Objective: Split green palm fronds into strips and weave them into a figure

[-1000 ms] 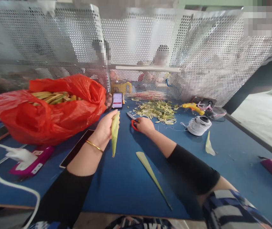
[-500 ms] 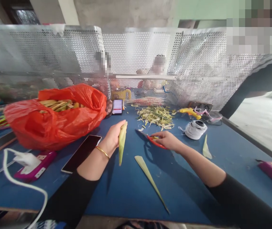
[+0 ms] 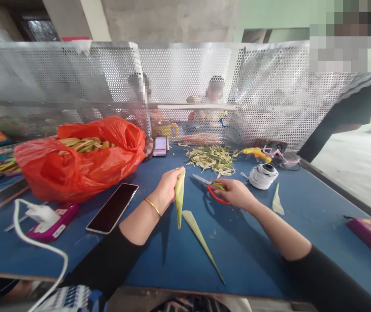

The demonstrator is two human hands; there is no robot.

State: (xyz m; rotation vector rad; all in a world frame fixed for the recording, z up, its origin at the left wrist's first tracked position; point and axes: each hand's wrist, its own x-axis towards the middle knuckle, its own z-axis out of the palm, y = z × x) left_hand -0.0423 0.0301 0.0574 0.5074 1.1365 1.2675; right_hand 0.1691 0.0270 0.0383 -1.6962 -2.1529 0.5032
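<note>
My left hand (image 3: pixel 169 184) is closed round the upper part of a pale green, husk-like leaf (image 3: pixel 179 201), which hangs point down above the blue table (image 3: pixel 152 260). In my right hand (image 3: pixel 235 193) is a pair of scissors (image 3: pixel 218 196) with red and yellow handles, its blades pointing left toward the held leaf but apart from it. A second long, tapering leaf (image 3: pixel 203 243) lies flat in front of my hands. To the right of my right hand is a small pointed leaf piece (image 3: pixel 277 201).
A red plastic bag (image 3: pixel 84 173) of dried strips stands left, near a dark phone (image 3: pixel 113 208) and a purple power strip (image 3: pixel 55 221) with a white cable. Behind my hands lie leaf trimmings (image 3: pixel 211 158), a white thread spool (image 3: pixel 263 176) and a yellow glue gun (image 3: pixel 255 152). Perforated panels (image 3: pixel 192 60) rise behind.
My left hand has moved right with the leaf, closer to the scissors. The scissors have shifted slightly right, and their blades now show more plainly.
</note>
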